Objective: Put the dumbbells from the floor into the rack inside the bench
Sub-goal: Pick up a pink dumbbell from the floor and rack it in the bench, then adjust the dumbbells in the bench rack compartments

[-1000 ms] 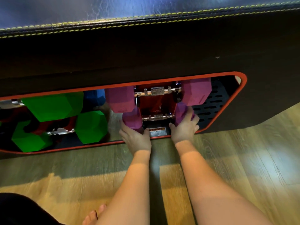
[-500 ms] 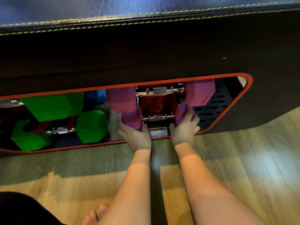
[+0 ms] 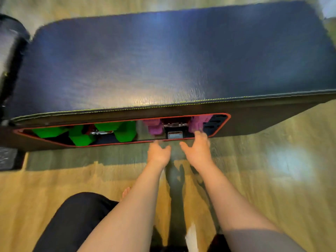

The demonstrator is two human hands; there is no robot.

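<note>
The black padded bench [image 3: 172, 60] fills the upper view, seen from above. Its side opening, the rack [image 3: 222, 115], has a red rim. Inside at the right sit the purple dumbbells [image 3: 197, 123], their chrome handles partly hidden by the bench top. Green dumbbells [image 3: 125, 132] lie in the left half. My left hand [image 3: 158, 153] and my right hand [image 3: 197, 151] hover just in front of the opening, fingers loosely spread and holding nothing. The frame is blurred by motion.
Wooden floor [image 3: 272, 179] spreads in front of and right of the bench. My knee in black cloth [image 3: 72, 220] is at the lower left, with toes beside it. A dark object [image 3: 7, 157] stands on the floor at the far left.
Both hands have let go of the lower purple dumbbell and pulled back out of the rack. The camera has risen, so the bench top now shows.
</note>
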